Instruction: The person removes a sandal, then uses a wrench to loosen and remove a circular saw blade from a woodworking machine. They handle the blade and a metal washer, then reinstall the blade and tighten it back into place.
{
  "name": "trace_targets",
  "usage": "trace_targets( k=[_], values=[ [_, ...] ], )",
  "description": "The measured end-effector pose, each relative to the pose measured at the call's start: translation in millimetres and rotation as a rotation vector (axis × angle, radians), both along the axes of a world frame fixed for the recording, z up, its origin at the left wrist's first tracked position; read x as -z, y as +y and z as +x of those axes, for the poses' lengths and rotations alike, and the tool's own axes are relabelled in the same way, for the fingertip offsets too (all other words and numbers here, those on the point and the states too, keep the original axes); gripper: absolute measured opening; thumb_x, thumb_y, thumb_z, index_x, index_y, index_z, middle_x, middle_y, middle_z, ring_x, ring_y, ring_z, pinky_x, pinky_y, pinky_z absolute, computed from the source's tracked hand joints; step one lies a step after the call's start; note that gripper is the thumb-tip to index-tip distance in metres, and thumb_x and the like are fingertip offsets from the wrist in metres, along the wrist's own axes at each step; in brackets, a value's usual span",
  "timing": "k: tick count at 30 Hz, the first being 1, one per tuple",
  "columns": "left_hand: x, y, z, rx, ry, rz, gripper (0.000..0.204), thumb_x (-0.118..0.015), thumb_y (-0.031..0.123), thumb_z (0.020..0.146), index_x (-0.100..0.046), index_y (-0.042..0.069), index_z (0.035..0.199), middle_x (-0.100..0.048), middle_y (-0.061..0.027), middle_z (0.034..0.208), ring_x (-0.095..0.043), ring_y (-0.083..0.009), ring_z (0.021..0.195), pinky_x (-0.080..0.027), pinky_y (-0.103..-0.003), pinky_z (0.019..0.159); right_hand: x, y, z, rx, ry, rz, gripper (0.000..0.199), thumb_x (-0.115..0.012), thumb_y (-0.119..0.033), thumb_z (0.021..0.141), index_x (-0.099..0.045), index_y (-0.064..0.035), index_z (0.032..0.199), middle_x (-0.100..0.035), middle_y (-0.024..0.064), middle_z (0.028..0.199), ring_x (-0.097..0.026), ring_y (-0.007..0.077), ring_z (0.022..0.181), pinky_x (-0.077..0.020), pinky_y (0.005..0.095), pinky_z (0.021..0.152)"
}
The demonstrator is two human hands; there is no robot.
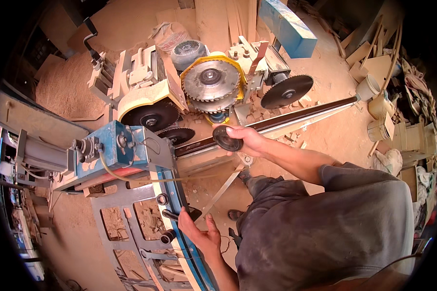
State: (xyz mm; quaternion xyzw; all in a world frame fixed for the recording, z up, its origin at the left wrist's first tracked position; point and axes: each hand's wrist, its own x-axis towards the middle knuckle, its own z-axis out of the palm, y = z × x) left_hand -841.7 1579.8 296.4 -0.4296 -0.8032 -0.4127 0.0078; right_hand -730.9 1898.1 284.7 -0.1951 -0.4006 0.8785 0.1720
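Observation:
In my right hand (pixel 247 139), a black round disc (pixel 227 138) with a raised centre is gripped at its edge, thumb on its face. It is held above a long dark rail. My left hand (pixel 202 234) is lower down, with thumb and fingers apart, beside a black lever (pixel 170 214) on the blue machine frame (pixel 182 233). A flat metal bar (pixel 223 190) with a ring end slants from below the disc towards my left hand. Whether its lower end touches that hand is not clear.
Beyond my right hand stand toothed saw blades: a large bright one (pixel 210 80), a dark one (pixel 287 92) and another under a yellow guard (pixel 149 115). A dark rail (pixel 306 112) runs across. A blue housing (pixel 117 144) stands left. Buckets (pixel 369 87) and scrap line the right.

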Motion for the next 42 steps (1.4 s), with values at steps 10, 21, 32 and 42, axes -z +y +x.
trace_targets(
  k=[10,21,32,42],
  values=[
    [34,-5,22,-0.415,-0.259,-0.139,0.062,-0.067,0.013,0.095,-0.038,-0.004,0.148,-0.054,-0.0224,0.138,-0.053,-0.0302,0.126,-0.044,-0.039,0.104,-4,242,-90,0.189,-0.713,1.700,0.080,-0.082,-0.030,0.071,-0.051,-0.0110,0.142,-0.048,0.0180,0.137,-0.039,0.0392,0.131,-0.0319,0.0499,0.111],
    [12,13,47,-0.578,-0.548,-0.077,0.058,-0.066,0.010,0.096,-0.040,-0.004,0.146,-0.053,-0.0215,0.140,-0.053,-0.0303,0.128,-0.042,-0.041,0.106,26,258,-91,0.227,-0.563,1.539,0.083,-0.083,-0.024,0.067,-0.050,-0.0059,0.141,-0.047,0.0173,0.140,-0.039,0.0378,0.134,-0.0295,0.0475,0.114],
    [-2,1,17,-0.552,-0.471,-0.062,0.054,-0.060,0.001,0.096,-0.040,-0.004,0.146,-0.054,-0.0206,0.139,-0.053,-0.0293,0.125,-0.039,-0.040,0.107,23,229,-39,0.586,-0.662,1.267,0.064,-0.079,-0.011,0.075,-0.055,-0.0033,0.134,-0.053,0.0196,0.136,-0.049,0.0333,0.131,-0.0374,0.0387,0.112],
    [9,-48,-6,-0.662,-0.206,-0.191,0.048,-0.068,0.002,0.088,-0.053,-0.002,0.134,-0.061,-0.0209,0.126,-0.057,-0.0354,0.115,-0.045,-0.040,0.099,30,151,-46,0.379,-0.612,1.240,0.046,-0.068,0.001,0.086,-0.059,-0.0001,0.131,-0.066,0.0124,0.123,-0.064,0.0206,0.114,-0.0491,0.0313,0.098]
  ],
)
